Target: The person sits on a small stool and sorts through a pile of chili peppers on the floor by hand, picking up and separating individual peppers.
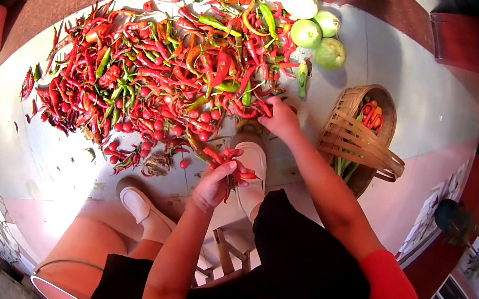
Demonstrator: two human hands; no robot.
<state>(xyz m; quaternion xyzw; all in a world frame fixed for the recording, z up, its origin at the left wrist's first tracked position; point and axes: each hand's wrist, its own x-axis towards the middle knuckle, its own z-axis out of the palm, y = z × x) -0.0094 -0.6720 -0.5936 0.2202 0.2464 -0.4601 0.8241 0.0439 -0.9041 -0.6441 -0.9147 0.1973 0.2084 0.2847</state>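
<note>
My left hand [214, 184] is closed around a small bunch of red chili peppers [241, 172], held above my shoe. At the right edge of a wide pile of chili peppers [157, 74], my right hand [281, 120] has its fingers bent round a red chili pepper [263, 109]; its fingertips are partly hidden. The pile is mostly red, with green and orange peppers and small round red ones mixed in. A green pepper [246, 98] lies just left of my right hand.
Several pale green round vegetables [306, 33] sit at the pile's far right. A wicker basket [334, 124] with peppers and green pods stands to the right. My shoes [134, 203] are at the pile's near edge. An orange-red bucket-like container [76, 249] is at lower left.
</note>
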